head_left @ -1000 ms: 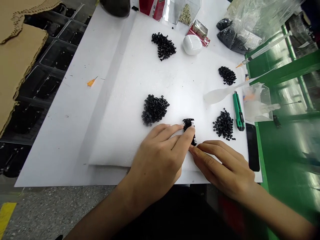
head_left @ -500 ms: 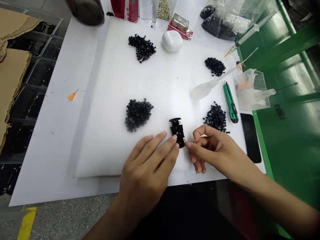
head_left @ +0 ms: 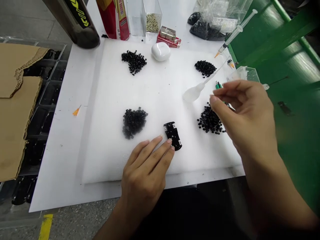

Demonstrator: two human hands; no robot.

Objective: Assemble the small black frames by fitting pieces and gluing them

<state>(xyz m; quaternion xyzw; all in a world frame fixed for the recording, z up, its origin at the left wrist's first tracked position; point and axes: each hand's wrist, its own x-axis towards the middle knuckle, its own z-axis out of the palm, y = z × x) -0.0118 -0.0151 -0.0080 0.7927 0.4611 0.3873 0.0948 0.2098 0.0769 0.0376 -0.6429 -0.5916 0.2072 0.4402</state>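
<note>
Near the front edge of the worktop (head_left: pixel 53 186), the left hand (head_left: pixel 146 173) is laid palm down on a white foam pad (head_left: pixel 105 160), its grip open, with the fingers stretched out and the tips of some of them touching the near left side of a flat black part (head_left: pixel 173 135). The part is laid flat on the pad, between two heaps of small black squares. The right hand (head_left: pixel 247 116) is held raised beside the right heap (head_left: pixel 209 120), which is partly hidden by it; its thumb and forefinger are brought near each other, but whether anything is pinched in this grip cannot be told. The left heap (head_left: pixel 135 123) is left clear of both hands. Beyond the part, a clear dropper (head_left: pixel 193 94) is laid on the pad, and a green knife (head_left: pixel 218 85) is mostly covered by the right hand. Farther back, two heaps of finer black bits are seen, one at the left (head_left: pixel 135 62) and one at the right (head_left: pixel 205 68), with a glossy white case (head_left: pixel 161 52) set between them. Past the pad, a red packet (head_left: pixel 115 21), a clear box (head_left: pixel 152 24) of pale grains and a plastic bag (head_left: pixel 210 28) with black contents are placed.
</note>
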